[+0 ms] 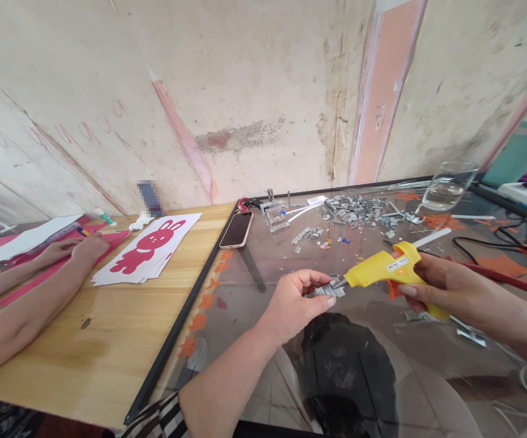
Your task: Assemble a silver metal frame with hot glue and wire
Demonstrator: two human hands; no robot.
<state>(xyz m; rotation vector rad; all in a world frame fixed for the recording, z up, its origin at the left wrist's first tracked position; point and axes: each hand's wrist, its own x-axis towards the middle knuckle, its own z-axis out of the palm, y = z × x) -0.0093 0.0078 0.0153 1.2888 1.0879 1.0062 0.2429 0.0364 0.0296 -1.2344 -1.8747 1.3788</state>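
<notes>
One camera, worn on the person's head, looks forward and down across a dark-edged, glossy glass worktop [286,258] to a stained, cream-coloured wall [268,73] filling the upper part. It is near the work, taking in the bare left hand [296,297] and bare right hand [446,285] right of centre, while a pale wooden worktop [131,328] spreads off to the left. The lens seems wide, as the outer edges look stretched and soft.

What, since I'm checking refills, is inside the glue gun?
A white stick juts from the back of the glue gun, held in the right hand; whatever lies inside the yellow casing is covered.
</notes>
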